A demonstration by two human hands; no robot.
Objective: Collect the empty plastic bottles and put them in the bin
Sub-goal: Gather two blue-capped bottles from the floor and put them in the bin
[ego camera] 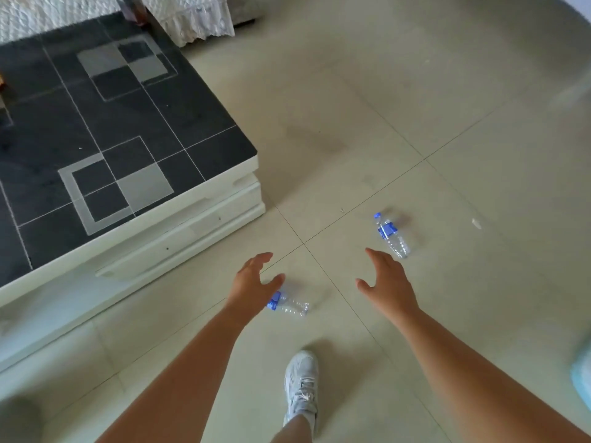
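While both arms reach forward from the bottom of the frame, the left hand (256,279) hangs with fingers spread apart and holds nothing, just above one clear plastic bottle (289,306) that lies on its side on the floor (415,123) at lower centre. That bottle has a blue label, and its cap end is hidden behind the hand, so whether skin touches plastic cannot be told. The right hand (388,282) is likewise spread wide and empty, palm turned toward the left hand. A second bottle (391,235), with a blue cap and blue label, lies on the pale floor tiles just beyond the right hand's fingertips, toward the right of centre, apart from the hand and well apart from the first bottle. A low table with a dark, square-patterned tabletop (112,123) and white sides fills the upper left of the frame. One white sneaker (302,385) stands on the tiles at bottom centre, between the two forearms. White quilted fabric (192,17) shows along the top edge. No bin can be made out with certainty.
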